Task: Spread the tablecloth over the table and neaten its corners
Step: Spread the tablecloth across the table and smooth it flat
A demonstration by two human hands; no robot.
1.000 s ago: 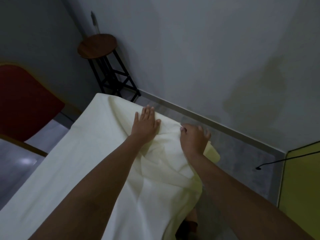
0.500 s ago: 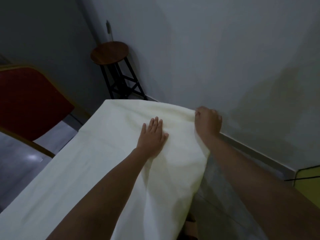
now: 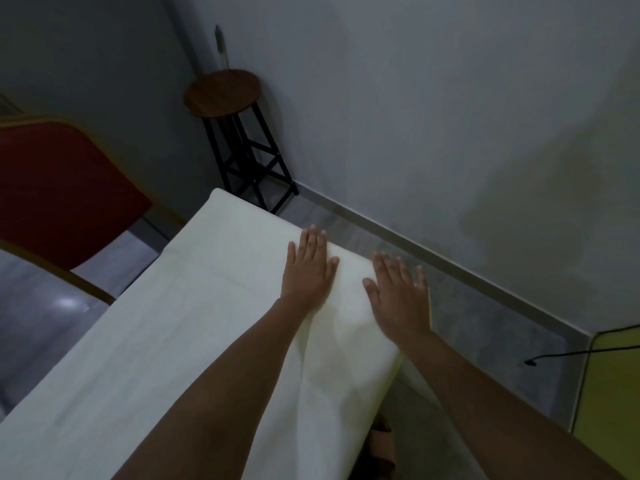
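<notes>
A cream tablecloth (image 3: pixel 180 327) covers the long table, which runs from the lower left to the far end near the wall. The cloth lies mostly flat, with soft folds near the right edge, where it hangs over the side. My left hand (image 3: pixel 308 268) rests palm down on the cloth near the far end, fingers together. My right hand (image 3: pixel 398 292) lies flat at the cloth's right edge, fingers spread, holding nothing. The table itself is hidden under the cloth.
A round wooden stool (image 3: pixel 225 93) on a black frame stands in the corner beyond the table. A red chair (image 3: pixel 59 188) sits to the left. A grey wall runs close along the right, with a black cable (image 3: pixel 568 353) and a yellow panel (image 3: pixel 613 386) at the far right.
My right hand has let go of the cloth's far right corner and now lies flat on it. The bunched folds have been pulled out and the cloth reaches the far end.
</notes>
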